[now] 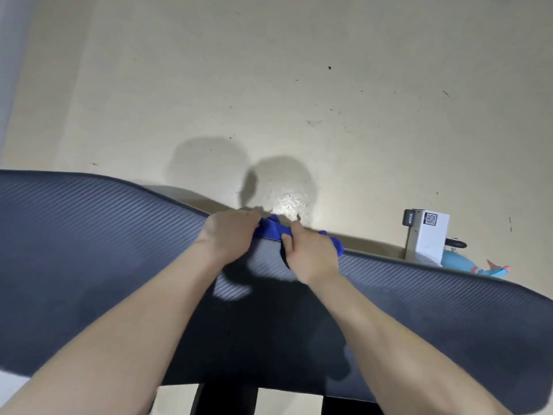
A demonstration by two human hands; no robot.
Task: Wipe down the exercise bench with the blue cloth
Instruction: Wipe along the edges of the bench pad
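Blue cloth (270,229) bunched on far edge of exercise bench (119,250), mid-length. Left hand (230,232) and right hand (311,253) both grip it, fingers curled over that edge. Advice: spread cloth flatter, keep even pressure, follow the edge lengthwise.

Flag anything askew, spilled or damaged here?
Nothing damaged or spilled. The blue cloth is bunched at the bench pad's far edge, gripped by both the left hand and right hand. The floor shows scattered dark specks.
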